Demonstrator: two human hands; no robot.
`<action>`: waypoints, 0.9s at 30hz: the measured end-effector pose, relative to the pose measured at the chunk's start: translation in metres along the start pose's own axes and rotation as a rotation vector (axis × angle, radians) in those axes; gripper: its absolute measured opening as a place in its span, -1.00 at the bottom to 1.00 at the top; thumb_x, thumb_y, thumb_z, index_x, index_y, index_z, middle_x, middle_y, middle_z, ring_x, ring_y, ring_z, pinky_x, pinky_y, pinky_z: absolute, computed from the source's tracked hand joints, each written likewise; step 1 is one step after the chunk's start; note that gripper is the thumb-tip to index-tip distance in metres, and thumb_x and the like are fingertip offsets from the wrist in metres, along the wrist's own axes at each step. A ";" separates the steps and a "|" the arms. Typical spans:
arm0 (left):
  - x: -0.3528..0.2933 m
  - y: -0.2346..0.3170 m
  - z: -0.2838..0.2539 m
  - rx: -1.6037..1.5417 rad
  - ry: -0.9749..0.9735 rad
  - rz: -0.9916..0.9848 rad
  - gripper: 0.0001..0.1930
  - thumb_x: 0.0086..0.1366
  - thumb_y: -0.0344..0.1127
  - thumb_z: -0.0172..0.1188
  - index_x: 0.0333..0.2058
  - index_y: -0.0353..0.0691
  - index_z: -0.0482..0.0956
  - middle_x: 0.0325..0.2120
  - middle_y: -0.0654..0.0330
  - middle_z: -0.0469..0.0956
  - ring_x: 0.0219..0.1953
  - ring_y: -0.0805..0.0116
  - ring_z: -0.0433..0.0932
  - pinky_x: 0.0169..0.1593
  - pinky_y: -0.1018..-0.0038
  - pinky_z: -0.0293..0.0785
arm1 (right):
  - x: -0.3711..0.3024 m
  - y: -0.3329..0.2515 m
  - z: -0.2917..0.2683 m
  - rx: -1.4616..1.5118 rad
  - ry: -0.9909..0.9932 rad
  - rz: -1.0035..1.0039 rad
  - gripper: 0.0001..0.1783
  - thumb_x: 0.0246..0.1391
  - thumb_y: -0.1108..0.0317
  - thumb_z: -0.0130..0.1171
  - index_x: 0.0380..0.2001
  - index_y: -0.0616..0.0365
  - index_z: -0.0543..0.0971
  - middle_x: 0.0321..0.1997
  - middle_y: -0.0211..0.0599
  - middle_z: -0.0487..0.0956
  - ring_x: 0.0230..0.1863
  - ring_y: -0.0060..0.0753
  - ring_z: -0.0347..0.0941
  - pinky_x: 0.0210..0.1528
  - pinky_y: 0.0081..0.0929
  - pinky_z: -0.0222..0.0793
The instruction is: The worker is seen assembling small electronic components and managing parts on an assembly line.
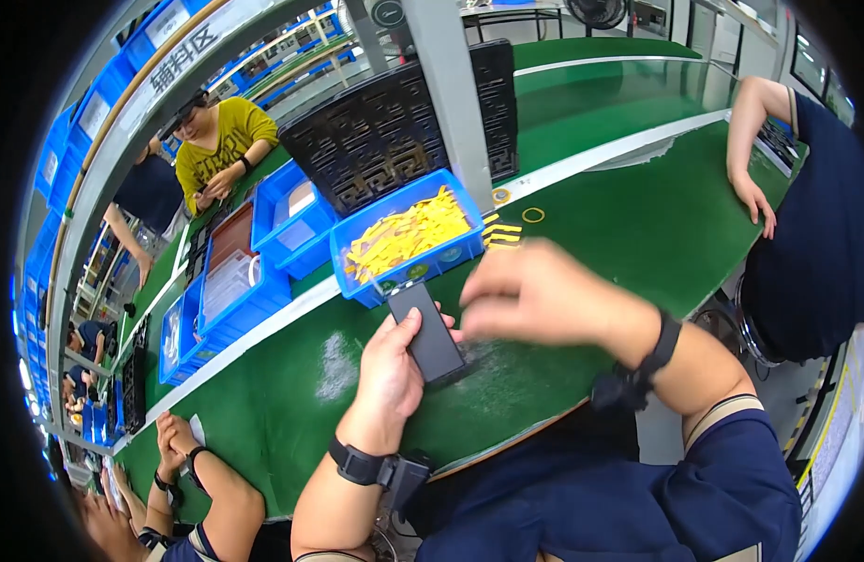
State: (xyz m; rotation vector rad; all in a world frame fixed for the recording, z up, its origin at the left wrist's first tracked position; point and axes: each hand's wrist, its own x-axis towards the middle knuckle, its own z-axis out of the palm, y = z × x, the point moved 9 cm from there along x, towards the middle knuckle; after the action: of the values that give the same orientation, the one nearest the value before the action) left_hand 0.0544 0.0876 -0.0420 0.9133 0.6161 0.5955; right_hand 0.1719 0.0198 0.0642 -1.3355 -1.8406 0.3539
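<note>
My left hand (392, 361) grips a flat, dark grey rectangular block (426, 332), a power bank by its look, over the green bench. The thumb lies across its face and the fingers wrap behind it. Just right of the block, my right hand (544, 295) is raised and smeared by motion, so what its fingers do or hold does not show. Beyond both hands stands a blue bin (362, 288) filled with small yellow strips (413, 232). A few black-and-yellow strips (500, 231) lie on the bench beside that bin.
More blue bins (296, 215) line up to the left with clear and white pieces. Black patterned trays (376, 131) lean behind a grey post (455, 94). A yellow ring (533, 215) lies on the green bench (619, 225). Co-workers sit at right, lower left and across.
</note>
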 end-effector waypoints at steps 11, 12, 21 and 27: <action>0.003 -0.013 -0.016 0.814 -0.207 -0.079 -0.72 0.18 -0.44 0.10 -0.12 -0.37 0.41 -0.38 0.30 0.49 -0.35 0.61 0.42 -0.24 0.64 0.37 | 0.019 0.178 -0.025 -0.402 0.044 0.563 -0.55 -0.33 0.18 0.36 -0.35 0.23 0.56 -0.39 -0.08 0.56 -0.28 -0.15 0.48 -0.20 -0.36 0.37; 0.003 -0.008 -0.012 0.971 -0.231 0.003 -0.72 0.17 -0.43 0.10 -0.12 -0.36 0.42 -0.38 0.30 0.49 -0.35 0.60 0.41 -0.24 0.62 0.37 | 0.018 0.182 -0.021 -0.326 0.010 0.593 -0.56 -0.34 0.19 0.37 -0.36 0.24 0.56 -0.39 -0.09 0.56 -0.29 -0.15 0.49 -0.21 -0.36 0.37; -0.006 0.004 -0.009 1.173 -0.234 0.053 -0.67 0.07 -0.38 0.17 -0.16 -0.31 0.45 -0.38 0.05 0.53 -0.33 0.22 0.49 -0.23 0.42 0.39 | -0.009 0.215 -0.048 0.093 -0.039 0.801 -0.73 -0.26 0.42 0.29 -0.39 0.26 0.55 -0.54 -0.36 0.51 -0.56 -0.52 0.39 -0.49 -0.57 0.32; -0.009 0.016 -0.001 1.400 -0.155 0.140 -0.64 -0.04 -0.36 0.27 -0.22 -0.29 0.47 -0.43 0.09 0.50 -0.42 0.25 0.48 -0.27 0.43 0.41 | 0.015 0.169 -0.041 -0.517 0.055 0.500 -0.65 -0.30 0.16 0.31 -0.47 0.20 0.57 -0.45 -0.16 0.52 -0.36 -0.19 0.47 -0.30 -0.35 0.37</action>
State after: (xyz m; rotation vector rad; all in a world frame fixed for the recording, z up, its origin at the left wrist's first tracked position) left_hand 0.0439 0.0893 -0.0272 2.2978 0.8132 0.1250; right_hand 0.3123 0.0915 -0.0109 -2.1463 -1.5885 0.0876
